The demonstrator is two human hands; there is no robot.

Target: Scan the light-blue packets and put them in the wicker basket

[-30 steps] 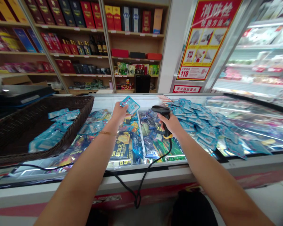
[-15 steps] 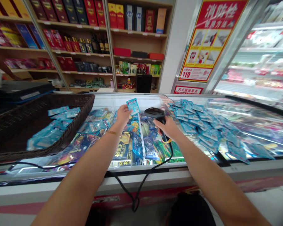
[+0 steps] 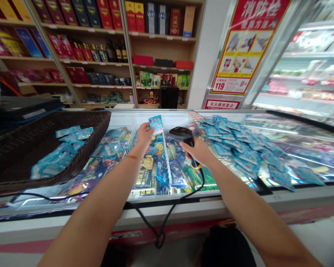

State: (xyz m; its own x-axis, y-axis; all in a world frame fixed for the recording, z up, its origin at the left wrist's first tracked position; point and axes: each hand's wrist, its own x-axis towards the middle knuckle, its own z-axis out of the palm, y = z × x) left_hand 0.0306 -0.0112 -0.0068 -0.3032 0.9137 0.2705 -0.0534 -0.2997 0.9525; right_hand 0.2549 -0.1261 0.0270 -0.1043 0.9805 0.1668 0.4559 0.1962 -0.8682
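Note:
Between the thumb and fingers of my left hand [image 3: 145, 134] is a small light-blue packet [image 3: 156, 124], held up over the freezer. My right hand [image 3: 195, 150] is wrapped round the handle of a black barcode scanner [image 3: 181, 133], whose head points left toward the packet, a short gap apart. A black cable [image 3: 180, 200] runs down from the scanner's handle and loops at the freezer's front. To the right, a heap of similar blue packets [image 3: 239, 144] lies on the freezer's glass top. More blue packets [image 3: 57, 157] lie in a dark brown wicker basket [image 3: 94, 144] on the left.
The chest freezer [image 3: 206, 205] holds colourful bagged goods under its glass, split by white wire dividers [image 3: 167, 159]. Behind it stand wooden shelves [image 3: 105, 61] of boxes and bottles. A red-and-yellow poster [image 3: 236, 52] hangs at the right, beside a lit refrigerated display [image 3: 308, 74].
Both hands keep nearly the same places, with the packet and scanner still in them. The view has shifted very slightly.

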